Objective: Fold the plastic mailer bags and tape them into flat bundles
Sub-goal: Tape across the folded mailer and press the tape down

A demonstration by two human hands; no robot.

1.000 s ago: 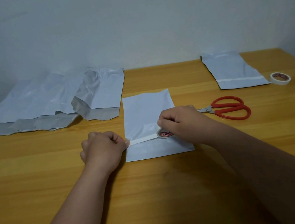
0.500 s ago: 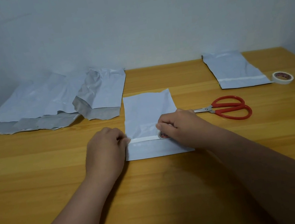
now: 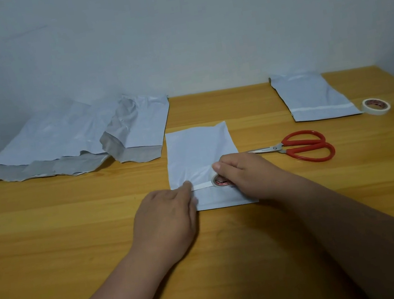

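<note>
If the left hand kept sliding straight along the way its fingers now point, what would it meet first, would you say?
Probably the tape roll held by the right hand: the left hand points along the tape strip on the folded mailer towards it.

The person's left hand (image 3: 165,214) is pressing a strip of tape (image 3: 203,186) onto the folded mailer (image 3: 199,154) lying on the wooden table (image 3: 74,235), while the right hand (image 3: 244,175) is gripping the tape roll (image 3: 219,181) on it. Red scissors (image 3: 302,147) are lying just right; unfolded bags (image 3: 72,141) are sitting far left, a taped bundle (image 3: 312,98) and a spare roll (image 3: 376,106) far right
</note>
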